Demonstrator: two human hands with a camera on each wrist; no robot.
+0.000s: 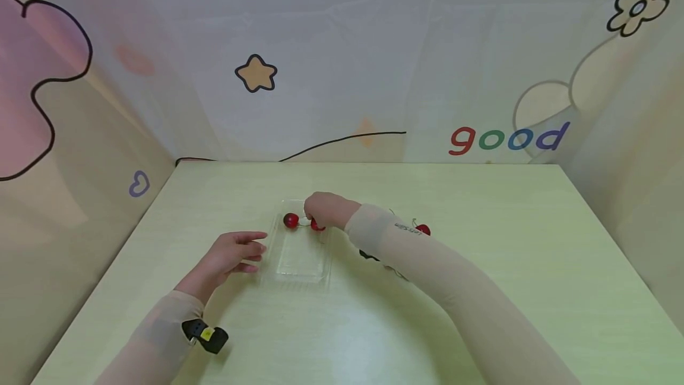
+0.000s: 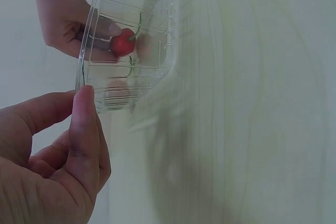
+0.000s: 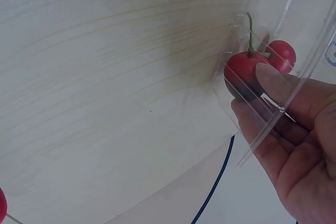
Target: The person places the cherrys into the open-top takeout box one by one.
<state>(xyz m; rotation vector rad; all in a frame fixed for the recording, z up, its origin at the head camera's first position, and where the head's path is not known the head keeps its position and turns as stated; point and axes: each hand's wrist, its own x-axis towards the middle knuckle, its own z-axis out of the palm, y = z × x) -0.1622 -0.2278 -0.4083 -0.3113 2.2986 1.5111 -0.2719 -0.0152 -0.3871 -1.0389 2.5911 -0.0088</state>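
A clear plastic box (image 1: 301,269) stands open on the table between the hands. My right hand (image 1: 328,209) reaches into its far end and pinches a dark red cherry (image 3: 242,72) with a green stem between thumb and fingers. Beside it in the box is another red cherry (image 1: 291,220). My left hand (image 1: 235,254) is at the box's left side, its fingers loosely extended; in the left wrist view the fingertips (image 2: 84,100) are right at the clear rim.
On the table right of the box lies a cherry (image 1: 423,229), partly hidden behind the right sleeve (image 1: 427,260). Thin stems (image 1: 398,274) show along the sleeve's edges. A patterned cloth wall (image 1: 342,76) rises behind the table (image 1: 507,224).
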